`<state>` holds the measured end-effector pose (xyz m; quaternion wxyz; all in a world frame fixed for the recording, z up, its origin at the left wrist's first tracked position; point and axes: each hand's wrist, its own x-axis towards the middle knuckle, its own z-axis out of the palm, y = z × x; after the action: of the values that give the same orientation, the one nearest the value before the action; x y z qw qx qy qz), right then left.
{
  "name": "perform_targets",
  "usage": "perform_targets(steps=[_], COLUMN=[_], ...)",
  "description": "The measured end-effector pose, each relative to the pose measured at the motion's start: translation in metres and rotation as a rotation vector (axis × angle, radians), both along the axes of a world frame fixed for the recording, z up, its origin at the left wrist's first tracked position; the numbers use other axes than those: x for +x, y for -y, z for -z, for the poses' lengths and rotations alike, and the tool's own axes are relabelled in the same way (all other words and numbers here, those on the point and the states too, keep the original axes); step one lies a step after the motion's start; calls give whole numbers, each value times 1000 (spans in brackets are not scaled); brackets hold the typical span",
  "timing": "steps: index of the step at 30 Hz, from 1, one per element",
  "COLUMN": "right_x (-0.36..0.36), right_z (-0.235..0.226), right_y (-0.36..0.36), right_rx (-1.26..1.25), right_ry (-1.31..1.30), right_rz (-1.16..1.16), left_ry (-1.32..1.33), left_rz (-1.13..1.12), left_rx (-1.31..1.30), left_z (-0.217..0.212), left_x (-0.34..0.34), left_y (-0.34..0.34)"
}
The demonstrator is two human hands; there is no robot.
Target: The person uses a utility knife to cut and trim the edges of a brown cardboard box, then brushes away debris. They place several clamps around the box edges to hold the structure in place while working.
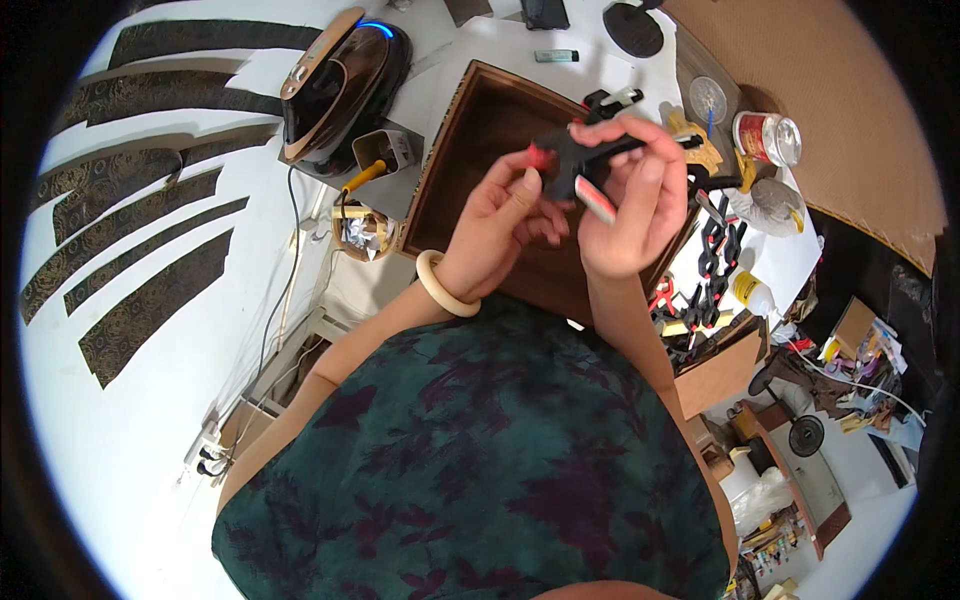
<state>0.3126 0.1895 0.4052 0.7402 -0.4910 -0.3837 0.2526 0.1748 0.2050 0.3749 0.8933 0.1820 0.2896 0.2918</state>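
Red-labelled can [766,138] (far right)

A craft workshop is shown. Cut fabric strips [130,260] are spread at the left; spring clamps [715,250], a glue bottle [752,292] and an iron [335,85] are seen above and right

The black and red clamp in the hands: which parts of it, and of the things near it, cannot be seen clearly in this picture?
- Clamp, head view: its middle is covered by the right hand and the left hand.
- Wooden box: its near side is hidden behind both hands.
- Spare clamps on the right: crowded, too small to count.
- Tin can: the label is too small.
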Motion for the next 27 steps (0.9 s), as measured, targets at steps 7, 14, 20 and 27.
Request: perform_targets(steps=[7,14,20,27], right_x=[-1,-24,-24,-9], right_z=[51,87,100,47], right_y=[-107,-128,-135,-74], right_rx=[105,62,133,72], right_ry=[258,211,315,702], right_rz=[392,403,415,415], left_ry=[-113,-89,-77,-99], left_rz=[-62,-51,-41,5], left_rx=[-38,-52,-49,3], left_z=[7,14,14,7], left_x=[-35,-49,-54,-48], left_y=[-5,-10,-16,-13])
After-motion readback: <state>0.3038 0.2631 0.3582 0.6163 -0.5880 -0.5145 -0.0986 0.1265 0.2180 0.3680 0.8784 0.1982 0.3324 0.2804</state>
